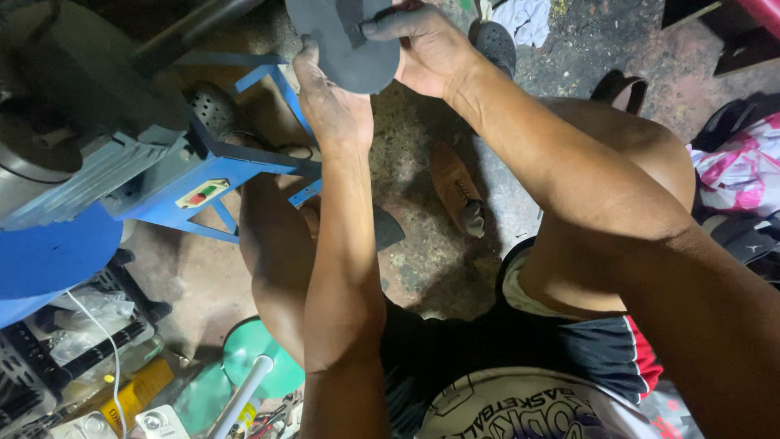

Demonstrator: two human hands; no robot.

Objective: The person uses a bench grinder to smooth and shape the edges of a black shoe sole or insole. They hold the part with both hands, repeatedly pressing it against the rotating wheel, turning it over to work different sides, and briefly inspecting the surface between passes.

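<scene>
A dark grey rubbery shoe sole (345,45) is held up at the top middle of the head view, flat face toward me. My left hand (331,102) supports it from below, fingers behind its lower left edge. From the right, my right hand (426,49) grips it, thumb lying across its face. Both forearms reach up from my lap over my bare knees.
A blue metal machine (162,175) with a small red-and-green switch stands at the left. A brown shoe (457,191) lies on the stained concrete floor between my knees. A green disc on a white pole (258,366) and cluttered crates sit lower left; pink bags (743,167) at right.
</scene>
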